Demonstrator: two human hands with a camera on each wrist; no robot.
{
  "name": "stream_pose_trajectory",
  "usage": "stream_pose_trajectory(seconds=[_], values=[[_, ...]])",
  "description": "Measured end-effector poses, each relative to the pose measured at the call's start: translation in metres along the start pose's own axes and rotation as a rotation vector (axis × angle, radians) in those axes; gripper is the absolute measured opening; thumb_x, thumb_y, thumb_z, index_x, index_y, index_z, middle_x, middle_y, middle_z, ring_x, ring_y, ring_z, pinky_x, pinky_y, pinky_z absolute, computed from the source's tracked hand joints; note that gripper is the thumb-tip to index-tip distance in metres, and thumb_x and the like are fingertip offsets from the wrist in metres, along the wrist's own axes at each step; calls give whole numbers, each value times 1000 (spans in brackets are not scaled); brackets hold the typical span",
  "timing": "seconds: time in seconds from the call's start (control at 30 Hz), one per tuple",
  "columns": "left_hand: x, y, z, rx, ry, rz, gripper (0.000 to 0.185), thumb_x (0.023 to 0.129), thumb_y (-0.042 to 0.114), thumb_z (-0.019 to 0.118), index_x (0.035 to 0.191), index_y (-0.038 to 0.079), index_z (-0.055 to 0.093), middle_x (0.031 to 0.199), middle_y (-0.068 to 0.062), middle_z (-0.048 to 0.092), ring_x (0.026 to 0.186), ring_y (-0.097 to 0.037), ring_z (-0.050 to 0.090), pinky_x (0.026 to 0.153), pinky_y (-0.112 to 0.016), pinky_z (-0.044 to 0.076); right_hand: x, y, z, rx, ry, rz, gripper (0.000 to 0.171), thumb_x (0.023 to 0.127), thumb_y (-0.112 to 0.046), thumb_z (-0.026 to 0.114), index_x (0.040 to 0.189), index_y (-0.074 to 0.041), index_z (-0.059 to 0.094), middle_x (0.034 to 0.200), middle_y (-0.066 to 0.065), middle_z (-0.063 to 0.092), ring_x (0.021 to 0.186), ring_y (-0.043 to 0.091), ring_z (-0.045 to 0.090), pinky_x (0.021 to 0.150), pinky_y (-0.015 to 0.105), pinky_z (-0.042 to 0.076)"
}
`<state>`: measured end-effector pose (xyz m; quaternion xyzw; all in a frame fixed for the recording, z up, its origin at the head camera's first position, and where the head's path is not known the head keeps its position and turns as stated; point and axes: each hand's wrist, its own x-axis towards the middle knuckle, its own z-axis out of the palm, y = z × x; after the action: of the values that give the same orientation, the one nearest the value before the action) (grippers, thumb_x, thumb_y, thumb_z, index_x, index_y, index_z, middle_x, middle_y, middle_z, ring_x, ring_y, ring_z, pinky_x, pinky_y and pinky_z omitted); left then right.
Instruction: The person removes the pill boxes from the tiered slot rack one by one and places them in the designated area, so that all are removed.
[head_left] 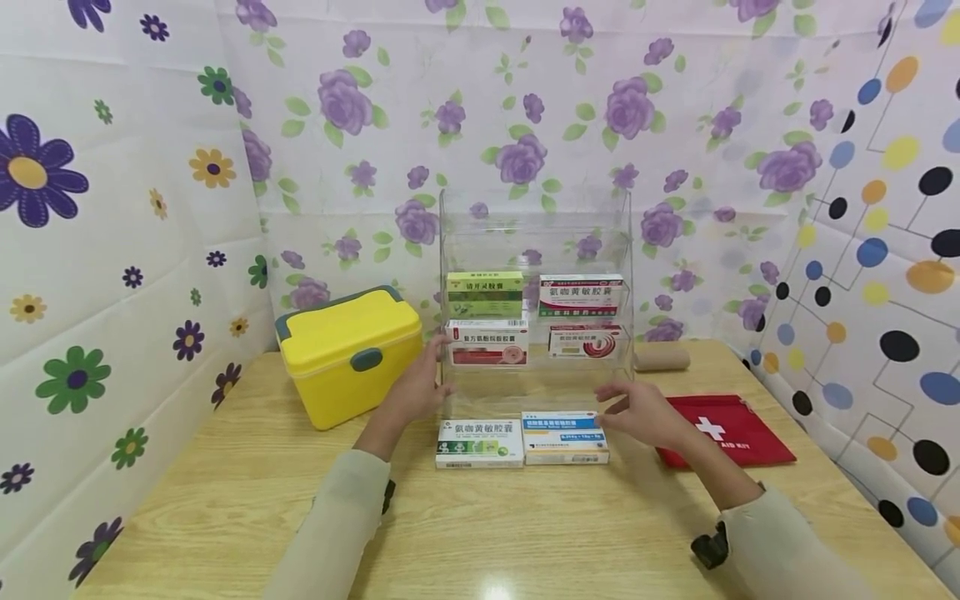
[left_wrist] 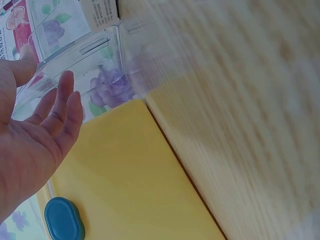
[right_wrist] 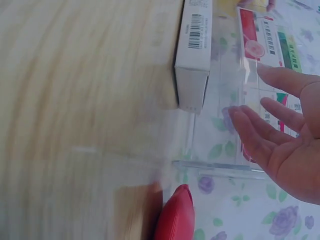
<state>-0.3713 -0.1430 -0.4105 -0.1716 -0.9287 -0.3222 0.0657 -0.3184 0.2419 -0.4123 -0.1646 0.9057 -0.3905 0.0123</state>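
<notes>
A clear acrylic rack (head_left: 536, 387) stands on the table with medicine boxes on its tiers. My left hand (head_left: 420, 383) is at the rack's left side, fingers spread and slightly bent, nothing in it. On the opposite side my right hand (head_left: 647, 414) hovers near the rack's lower front, its fingers parted and loosely bent in the right wrist view. The green box (head_left: 484, 296) and a red-and-white box (head_left: 581, 297) are on the upper filled tier. Below them sit two more, a white-and-red box (head_left: 487, 343) and a smaller red-swirl box (head_left: 587, 342).
Before the rack lie a white-and-green box (head_left: 480, 443) and a blue-and-white box (head_left: 566, 437), side by side. A yellow case (head_left: 352, 354) with a teal latch stands left. At right are a red first aid pouch (head_left: 727, 429) and a brown roll (head_left: 662, 359).
</notes>
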Motion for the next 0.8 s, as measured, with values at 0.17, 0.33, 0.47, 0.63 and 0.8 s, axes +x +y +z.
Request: stream_pose_trajectory(seconds=[0.17,0.33,0.47,0.63,0.8], values=[[0,0,1,17,6,4,79,90,14,75,147,28,22,147,-15,47,125,-35,53,93,-51,50,4,-1,2,30,64,-4,37,87,-14,77,120,-3,64,117,20,66,99,30,69,78,38,59],[0,1,2,38,7,-7,80,90,15,75,147,29,21,146,-15,48,116,-32,57,86,-47,53,7,-6,4,48,124,-17,32,89,-14,74,117,-2,66,117,20,67,100,31,68,77,38,59],[1,3,2,43,10,-23,81,89,14,75,147,29,21,146,-15,47,112,-30,58,83,-46,53,11,-13,6,61,194,-57,25,90,-14,73,112,-4,68,114,18,68,99,30,69,78,39,59],[1,2,3,41,11,-39,80,89,12,75,147,29,22,147,-14,47,121,-32,55,92,-50,51,19,-20,9,79,286,-114,19,90,-10,73,108,-5,69,110,17,70,96,30,69,72,36,59],[1,2,3,33,20,-31,80,88,11,76,146,28,23,146,-16,48,123,-34,54,93,-51,51,28,-26,13,152,355,-124,19,89,-11,74,106,-5,69,108,16,70,95,30,69,65,29,58]])
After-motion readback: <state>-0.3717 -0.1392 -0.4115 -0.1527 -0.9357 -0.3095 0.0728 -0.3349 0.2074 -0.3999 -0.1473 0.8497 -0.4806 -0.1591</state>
